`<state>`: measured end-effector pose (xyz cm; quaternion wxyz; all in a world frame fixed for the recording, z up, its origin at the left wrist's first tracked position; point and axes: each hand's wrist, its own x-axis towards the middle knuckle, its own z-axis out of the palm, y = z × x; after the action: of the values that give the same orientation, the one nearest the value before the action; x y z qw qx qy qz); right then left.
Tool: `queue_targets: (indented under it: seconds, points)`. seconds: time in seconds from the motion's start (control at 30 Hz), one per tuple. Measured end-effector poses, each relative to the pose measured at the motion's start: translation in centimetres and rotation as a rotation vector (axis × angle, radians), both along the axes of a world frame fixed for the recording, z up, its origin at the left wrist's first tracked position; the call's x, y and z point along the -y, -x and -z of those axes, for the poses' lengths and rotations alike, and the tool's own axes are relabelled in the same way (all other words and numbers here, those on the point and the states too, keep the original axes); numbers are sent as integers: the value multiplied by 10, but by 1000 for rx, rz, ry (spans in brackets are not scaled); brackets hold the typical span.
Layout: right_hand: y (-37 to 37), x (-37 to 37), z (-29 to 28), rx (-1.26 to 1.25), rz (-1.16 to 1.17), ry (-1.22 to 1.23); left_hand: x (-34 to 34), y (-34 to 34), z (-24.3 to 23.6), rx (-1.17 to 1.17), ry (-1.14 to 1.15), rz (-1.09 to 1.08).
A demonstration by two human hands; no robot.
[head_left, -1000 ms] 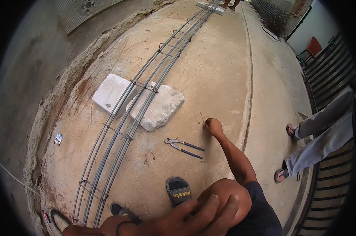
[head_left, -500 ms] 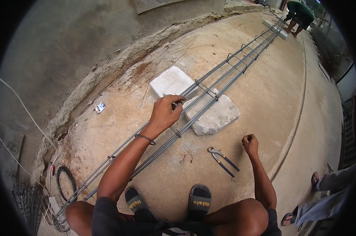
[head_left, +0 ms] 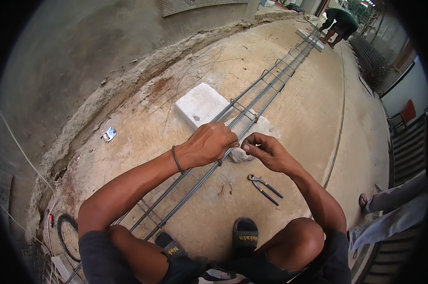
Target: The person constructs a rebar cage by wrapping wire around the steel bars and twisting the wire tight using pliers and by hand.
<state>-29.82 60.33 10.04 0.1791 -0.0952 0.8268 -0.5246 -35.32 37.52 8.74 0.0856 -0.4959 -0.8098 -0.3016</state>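
Note:
My left hand [head_left: 216, 142] is closed over the long steel rebar cage [head_left: 285, 71], its fingertips hiding what they hold. Just right of it, my right hand [head_left: 266, 149] pinches at something too small to make out, almost touching the left fingers beside the bars. Under the cage lie a white block [head_left: 197, 102] and a rougher pale block [head_left: 268, 128], partly hidden by my hands. Pliers with blue-and-yellow handles [head_left: 264, 189] lie open on the concrete below my right hand.
A co-worker [head_left: 339, 23] bends at the cage's far end. Another person's legs [head_left: 386, 203] are at right, beside metal bars [head_left: 408, 146] and a red chair [head_left: 408, 111]. A rough concrete edge [head_left: 100, 90] runs along the left wall, with cables and a black coil [head_left: 66, 236] lower left.
My right hand has risen from beside the pliers up to the cage, meeting my left hand. The left has moved slightly rightward along the bars, its fingers now turned down.

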Motion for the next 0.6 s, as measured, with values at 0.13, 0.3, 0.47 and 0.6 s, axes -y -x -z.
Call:
queue_targets:
  seconds: [0.13, 0.3, 0.47, 0.6]
  points:
    - [3, 37, -23, -297, -241, -205, 42, -3, -2, 18, -93, -57]
    - [2, 83, -40, -153, -253, -197, 93, -7, 0, 764, -158, -86]
    - [1, 126, -55, -292, -276, -342, 131, -12, 9, 850, -198, 13]
    - [8, 131, -54, -480, -364, -445, 138, -9, -1, 669, -160, -68]
